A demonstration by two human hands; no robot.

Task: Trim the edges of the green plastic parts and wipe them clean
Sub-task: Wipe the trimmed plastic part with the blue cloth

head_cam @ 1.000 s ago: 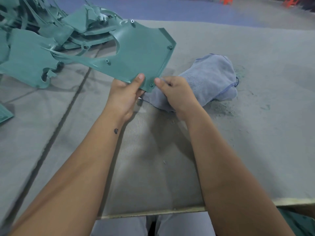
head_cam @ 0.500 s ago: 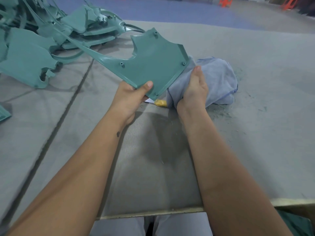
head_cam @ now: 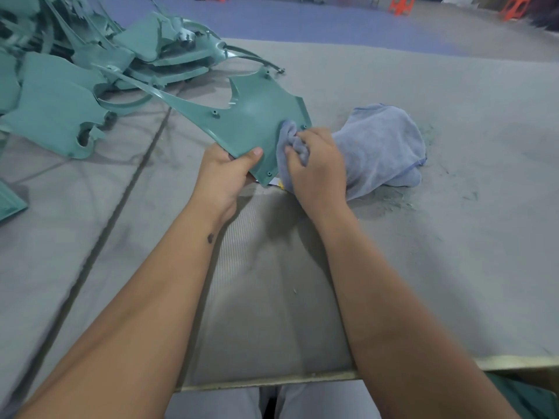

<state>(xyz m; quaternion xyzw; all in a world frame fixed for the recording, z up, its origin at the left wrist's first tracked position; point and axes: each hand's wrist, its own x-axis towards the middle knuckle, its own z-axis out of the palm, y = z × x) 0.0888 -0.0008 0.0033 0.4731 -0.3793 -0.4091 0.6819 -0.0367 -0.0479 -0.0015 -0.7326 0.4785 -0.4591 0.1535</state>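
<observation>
At the far left of the grey felt-covered worktable [head_cam: 453, 267] lies a heap of flat green moulded plastic parts [head_cam: 60, 95], tangled together with thin curved strips, well apart from both hands. From that side a long thin arm of the one flat green plastic panel [head_cam: 257, 122] in hand runs right and nearward, widening into a broad plate with small screw bosses. Its long axis therefore slants from far left to near right, and its wide end sits between the two hands.

The left hand [head_cam: 225, 173] grips the near edge of that wide end, thumb on top and fingers curled beneath, holding it tilted above the table. Just to the right, the right hand [head_cam: 317, 167] bunches a fold of the grey-blue terry cloth [head_cam: 384, 143] and presses it against the plate's right portion; the rest of the cloth trails right onto the table, amid green dust. A small yellow object peeps out below the panel's near corner.

Judging by this, wiping is under way, and the right hand is nearer the unwiped plate, which stretches away to its left and farther off.
</observation>
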